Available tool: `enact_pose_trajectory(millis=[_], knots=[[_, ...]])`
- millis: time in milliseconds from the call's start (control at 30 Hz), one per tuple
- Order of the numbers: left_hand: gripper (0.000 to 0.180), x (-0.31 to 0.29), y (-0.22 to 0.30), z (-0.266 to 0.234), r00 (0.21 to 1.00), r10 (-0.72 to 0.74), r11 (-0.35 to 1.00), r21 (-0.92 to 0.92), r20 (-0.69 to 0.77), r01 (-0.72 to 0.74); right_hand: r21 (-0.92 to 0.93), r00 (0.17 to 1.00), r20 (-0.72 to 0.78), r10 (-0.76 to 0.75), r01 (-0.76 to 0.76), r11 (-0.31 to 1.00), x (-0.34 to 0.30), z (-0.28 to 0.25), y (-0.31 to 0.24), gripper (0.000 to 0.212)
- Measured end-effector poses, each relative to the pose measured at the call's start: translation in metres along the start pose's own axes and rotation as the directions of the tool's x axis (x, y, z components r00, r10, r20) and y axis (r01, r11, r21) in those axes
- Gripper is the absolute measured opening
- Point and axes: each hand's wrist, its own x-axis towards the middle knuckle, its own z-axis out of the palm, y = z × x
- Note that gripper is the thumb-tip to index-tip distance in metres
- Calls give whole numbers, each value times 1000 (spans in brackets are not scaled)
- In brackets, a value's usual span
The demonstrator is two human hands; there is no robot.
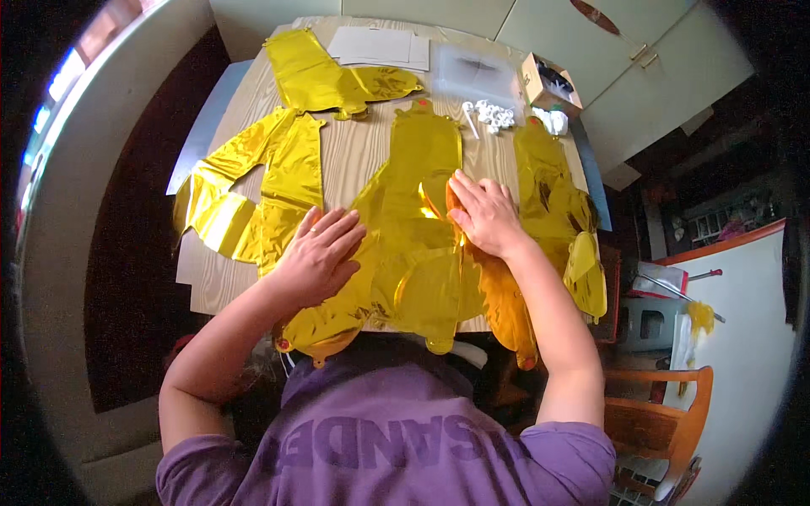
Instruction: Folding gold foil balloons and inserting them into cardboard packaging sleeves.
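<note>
A large flat gold foil balloon (426, 160) lies across the middle of the table, its lower end hanging at the near edge. My left hand (319, 253) rests palm down on its left part, fingers stretched out, a ring on one finger. My right hand (485, 215) lies flat on its right side, where an orange-toned fold of foil (504, 295) runs down under my forearm. To the left is a creased, shiny gold foil balloon (291, 169). Another flat gold foil balloon (299, 67) lies at the far left, and one more gold foil balloon (540, 160) at the right edge.
On the wood-grain table (348, 160), a white flat card (380, 48) and a clear plastic bag (472, 72) lie at the back. Small white crumpled pieces (496, 116) sit before an open box (564, 103). A wooden chair (696, 401) stands at the right.
</note>
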Motion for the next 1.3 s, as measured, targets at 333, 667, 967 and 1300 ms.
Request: enact_pose_trajectory(millis=[333, 667, 967, 1300], knots=[[63, -1, 1, 3, 1000, -21, 1000, 5, -4, 21, 19, 999, 38, -11, 10, 1000, -14, -6, 0, 55], [55, 6, -1, -14, 998, -10, 1000, 25, 68, 8, 62, 999, 28, -26, 24, 998, -15, -8, 0, 55], [68, 80, 39, -8, 990, 89, 981, -163, -109, -106, 100, 1000, 16, 4, -6, 995, -21, -4, 0, 52], [95, 101, 40, 49, 985, 170, 985, 8, -23, -170, 132, 998, 54, 34, -41, 990, -31, -12, -12, 54]])
